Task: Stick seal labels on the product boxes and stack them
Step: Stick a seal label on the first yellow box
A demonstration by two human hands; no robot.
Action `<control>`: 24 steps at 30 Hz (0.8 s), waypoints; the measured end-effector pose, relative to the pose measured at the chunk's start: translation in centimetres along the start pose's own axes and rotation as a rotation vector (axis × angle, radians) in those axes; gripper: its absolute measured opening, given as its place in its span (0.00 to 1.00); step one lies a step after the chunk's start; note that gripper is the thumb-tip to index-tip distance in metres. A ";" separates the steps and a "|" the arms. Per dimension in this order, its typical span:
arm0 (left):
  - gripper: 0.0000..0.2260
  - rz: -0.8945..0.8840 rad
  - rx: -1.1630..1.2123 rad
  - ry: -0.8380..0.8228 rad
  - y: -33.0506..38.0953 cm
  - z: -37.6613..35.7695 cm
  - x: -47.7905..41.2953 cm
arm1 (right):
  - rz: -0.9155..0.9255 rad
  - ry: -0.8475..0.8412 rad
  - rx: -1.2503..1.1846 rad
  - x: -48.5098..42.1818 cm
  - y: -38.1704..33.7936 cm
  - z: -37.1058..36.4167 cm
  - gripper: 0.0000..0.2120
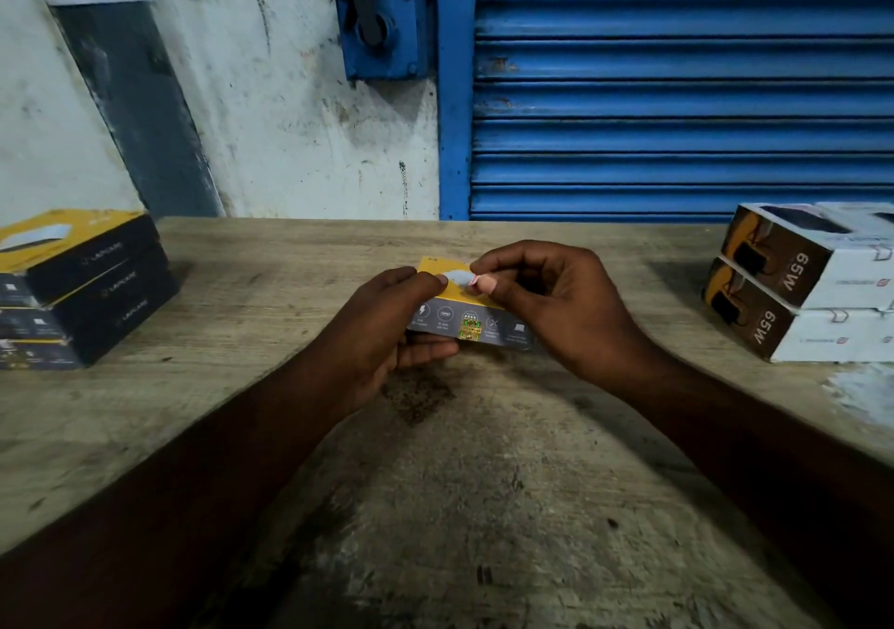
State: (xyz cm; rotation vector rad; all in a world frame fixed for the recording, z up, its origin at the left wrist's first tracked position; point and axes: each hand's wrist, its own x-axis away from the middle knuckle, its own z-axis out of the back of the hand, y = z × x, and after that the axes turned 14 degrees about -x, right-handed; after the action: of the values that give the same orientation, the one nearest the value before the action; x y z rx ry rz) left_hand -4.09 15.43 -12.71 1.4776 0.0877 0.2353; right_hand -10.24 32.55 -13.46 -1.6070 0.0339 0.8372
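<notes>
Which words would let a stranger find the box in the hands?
Over the wooden table, between the dark stack at left and the white stack at right, the left hand grips one box. It has a yellow top; it alone is unstacked, with the right hand pinching a small label at it.

Dim, cool-toned light, source out of view; near forearms (242, 459) go almost black. Soft shadows on the table (484, 531) lie right of the left box stack (87, 285) & left of the right box stack (798, 285). Wide-angle distortion stretches frame edges; slight blur there.
</notes>
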 end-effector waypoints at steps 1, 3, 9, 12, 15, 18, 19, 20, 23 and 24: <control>0.05 -0.001 0.001 -0.001 0.0 0.0 0.0 | -0.002 -0.017 0.009 0.0 -0.1 0.0 0.08; 0.08 -0.003 -0.002 -0.006 0.0 0.0 0.0 | 0.008 -0.045 0.045 0.1 -0.3 0.0 0.11; 0.07 0.005 0.007 0.001 0.0 0.0 -0.1 | 0.005 0.029 -0.034 0.2 -0.3 -0.2 0.07; 0.08 0.004 0.010 0.000 0.0 0.0 -0.1 | -0.023 0.015 -0.002 0.0 -0.2 -0.1 0.10; 0.06 0.000 0.010 -0.001 0.0 0.0 -0.1 | -0.075 0.006 -0.001 -0.1 -0.3 0.1 0.10; 0.04 -0.003 0.007 -0.003 0.0 0.0 0.0 | -0.105 0.012 -0.019 -0.2 -0.3 0.0 0.07; 0.03 -0.005 0.004 -0.005 0.0 0.0 0.0 | -0.106 0.011 -0.024 -0.2 -0.4 0.0 0.06; 0.03 -0.006 0.002 -0.005 0.0 0.0 0.0 | -0.103 0.007 -0.027 -0.2 -0.4 0.0 0.05; 0.05 -0.003 -0.005 0.000 -0.1 0.0 -0.1 | -0.080 -0.006 -0.018 -0.2 -0.4 0.0 0.07; 0.06 -0.002 -0.007 0.000 -0.1 0.0 -0.1 | -0.078 -0.012 -0.019 -0.2 -0.4 0.0 0.07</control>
State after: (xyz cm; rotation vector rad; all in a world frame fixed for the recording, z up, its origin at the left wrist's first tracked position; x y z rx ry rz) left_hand -4.16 15.36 -12.85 1.4700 0.0878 0.2341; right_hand -10.20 32.58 -13.00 -1.6105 -0.0451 0.7896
